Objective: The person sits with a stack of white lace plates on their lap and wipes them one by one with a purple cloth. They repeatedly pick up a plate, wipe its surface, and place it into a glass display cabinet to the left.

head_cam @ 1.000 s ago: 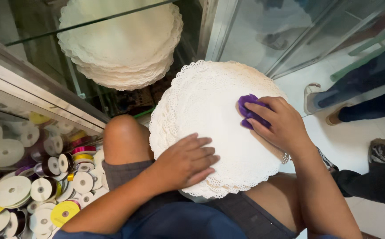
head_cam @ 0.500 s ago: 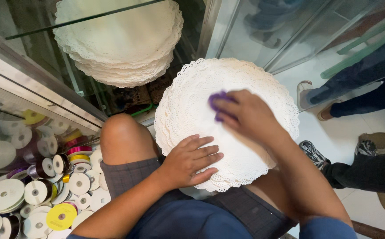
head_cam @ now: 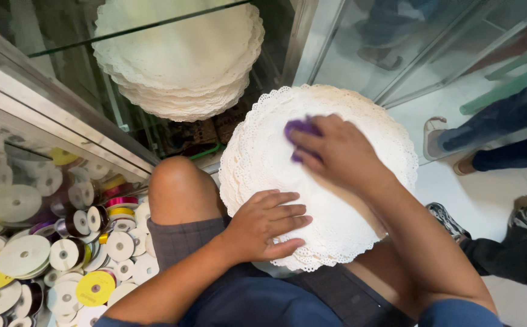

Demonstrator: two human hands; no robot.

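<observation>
Since the earlier frames the right hand (head_cam: 336, 154) has been carried leftward across the top doily, from its right-hand part to the upper centre; the left hand (head_cam: 266, 224) has been kept where it was.

At the lower left of the frame, ribbon spools (head_cam: 57, 254) in white, yellow and other colours are seen behind the glass of a display case (head_cam: 63, 130). Above it, at upper centre, a second stack of white doilies (head_cam: 181, 57) is seen behind glass.

At centre, the stack of round lace doilies (head_cam: 263, 151) is rested on the person's lap, beside the bare knee (head_cam: 178, 188). The left hand is laid flat on the stack's lower left edge, fingers (head_cam: 284, 212) spread and extended, nothing gripped. The right hand is pressed on the upper centre, fingers curled over a purple cloth (head_cam: 299, 130), which is largely covered. The doily surface extends below and to both sides of that hand.

At the right of the frame, other people's shoes (head_cam: 439, 136) are noted on the white floor (head_cam: 487, 181).
</observation>
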